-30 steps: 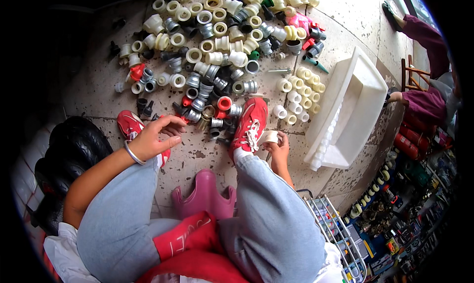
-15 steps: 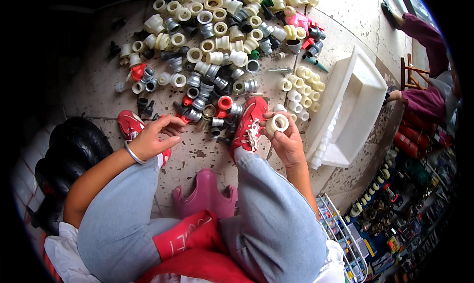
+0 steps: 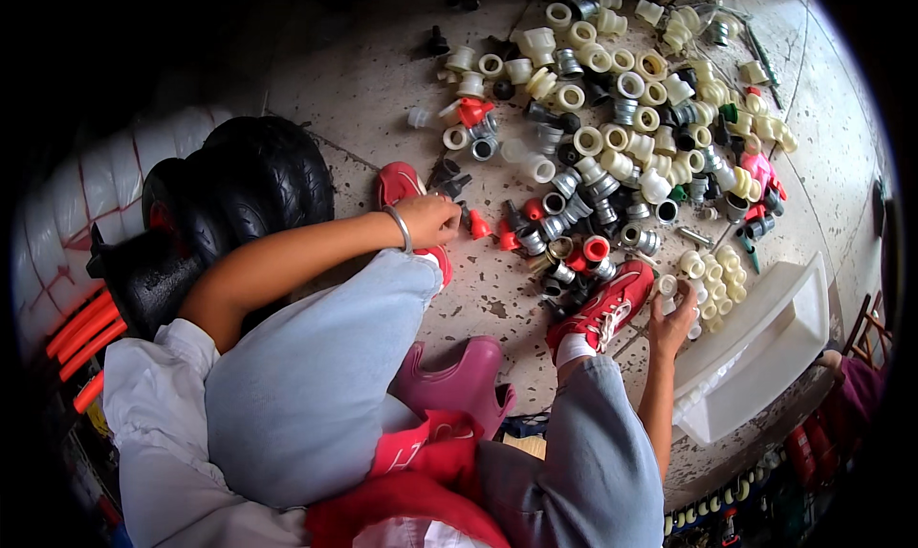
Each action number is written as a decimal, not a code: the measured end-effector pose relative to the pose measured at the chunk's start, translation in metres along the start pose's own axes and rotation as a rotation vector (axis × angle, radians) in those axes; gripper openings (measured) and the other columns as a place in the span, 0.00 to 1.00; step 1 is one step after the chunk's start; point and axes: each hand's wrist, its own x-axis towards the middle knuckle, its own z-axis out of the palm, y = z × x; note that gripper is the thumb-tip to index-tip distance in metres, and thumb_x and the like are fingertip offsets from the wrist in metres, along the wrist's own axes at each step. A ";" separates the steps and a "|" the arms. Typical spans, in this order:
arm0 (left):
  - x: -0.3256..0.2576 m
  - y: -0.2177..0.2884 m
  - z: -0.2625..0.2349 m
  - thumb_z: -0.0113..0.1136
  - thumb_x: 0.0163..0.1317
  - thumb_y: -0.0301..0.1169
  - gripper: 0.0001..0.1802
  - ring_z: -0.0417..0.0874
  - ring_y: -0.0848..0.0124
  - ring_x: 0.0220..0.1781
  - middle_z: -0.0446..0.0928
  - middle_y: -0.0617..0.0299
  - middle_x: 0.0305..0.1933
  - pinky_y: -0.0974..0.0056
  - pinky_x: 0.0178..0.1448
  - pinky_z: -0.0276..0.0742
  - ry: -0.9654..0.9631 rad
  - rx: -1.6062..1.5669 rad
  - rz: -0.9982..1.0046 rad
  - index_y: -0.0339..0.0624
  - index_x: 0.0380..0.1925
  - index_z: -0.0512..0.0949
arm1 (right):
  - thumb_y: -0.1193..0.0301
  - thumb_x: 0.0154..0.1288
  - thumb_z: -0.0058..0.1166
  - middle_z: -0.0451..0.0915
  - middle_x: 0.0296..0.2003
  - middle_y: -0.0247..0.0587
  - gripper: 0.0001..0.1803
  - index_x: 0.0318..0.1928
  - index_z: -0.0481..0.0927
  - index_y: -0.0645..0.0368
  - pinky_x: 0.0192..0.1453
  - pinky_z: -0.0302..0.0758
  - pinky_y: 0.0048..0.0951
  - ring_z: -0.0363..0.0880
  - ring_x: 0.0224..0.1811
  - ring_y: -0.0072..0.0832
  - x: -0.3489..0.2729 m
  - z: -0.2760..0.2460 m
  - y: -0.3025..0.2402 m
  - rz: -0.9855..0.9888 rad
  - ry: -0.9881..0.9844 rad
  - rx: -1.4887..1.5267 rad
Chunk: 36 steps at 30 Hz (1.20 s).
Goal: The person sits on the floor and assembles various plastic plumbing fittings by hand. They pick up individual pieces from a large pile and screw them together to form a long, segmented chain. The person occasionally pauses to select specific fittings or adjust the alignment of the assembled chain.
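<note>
My right hand (image 3: 673,320) is low over the floor beside my red shoe, thumb and fingers closed around a cream plastic fitting (image 3: 666,286). It is at the near left edge of a cluster of upright cream fittings (image 3: 712,290). My left hand (image 3: 430,221), with a bracelet at the wrist, hangs past my left knee. Its fingers are loosely bent with nothing visible in them, near a black fitting (image 3: 457,185). Beyond my feet spreads a mixed pile of cream, grey metal, black and red pipe fittings (image 3: 612,139).
To the right stands a white plastic bin (image 3: 755,374). Black tyres (image 3: 251,189) are stacked at left beside wrapped goods. A pink stool (image 3: 457,381) is between my legs. A metal bolt (image 3: 695,237) lies by the cluster. At the far right, part of another person's sleeve (image 3: 861,385) shows.
My view has swung, shifting the scene rightward. My right hand has lowered from beside my shoe to the cream cluster with the fitting. My left hand's fingers are more bent than before.
</note>
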 end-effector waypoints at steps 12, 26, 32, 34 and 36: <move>0.033 -0.002 0.025 0.62 0.55 0.33 0.21 0.72 0.57 0.62 0.69 0.56 0.62 0.52 0.66 0.70 0.327 0.525 0.780 0.56 0.52 0.75 | 0.80 0.57 0.59 0.72 0.54 0.51 0.22 0.53 0.73 0.64 0.61 0.71 0.40 0.72 0.57 0.45 -0.005 -0.009 -0.031 0.021 0.236 -0.006; 0.049 -0.018 0.017 0.59 0.56 0.32 0.14 0.73 0.58 0.59 0.71 0.56 0.59 0.56 0.63 0.73 0.386 0.540 0.933 0.52 0.44 0.75 | 0.78 0.57 0.58 0.76 0.50 0.46 0.15 0.46 0.77 0.58 0.48 0.78 0.38 0.80 0.46 0.46 0.016 -0.011 -0.103 -0.195 -0.396 0.096; 0.062 0.000 0.028 0.59 0.58 0.36 0.09 0.72 0.57 0.61 0.73 0.56 0.55 0.54 0.71 0.64 0.474 0.575 0.902 0.49 0.39 0.76 | 0.74 0.56 0.59 0.76 0.45 0.44 0.15 0.46 0.76 0.56 0.46 0.76 0.42 0.79 0.42 0.46 0.029 -0.020 -0.129 -0.416 -0.589 -0.023; 0.058 0.002 0.022 0.61 0.56 0.38 0.09 0.74 0.58 0.55 0.75 0.59 0.46 0.54 0.66 0.68 0.360 0.574 0.843 0.47 0.31 0.75 | 0.73 0.57 0.59 0.76 0.42 0.43 0.14 0.45 0.77 0.55 0.44 0.76 0.42 0.79 0.41 0.46 0.039 -0.021 -0.134 -0.515 -0.663 -0.090; 0.054 0.006 0.015 0.63 0.54 0.39 0.10 0.75 0.59 0.48 0.75 0.61 0.38 0.55 0.59 0.71 0.372 0.513 0.789 0.47 0.26 0.75 | 0.70 0.58 0.59 0.75 0.39 0.41 0.13 0.44 0.77 0.54 0.42 0.75 0.42 0.78 0.37 0.45 0.050 -0.017 -0.136 -0.597 -0.692 -0.107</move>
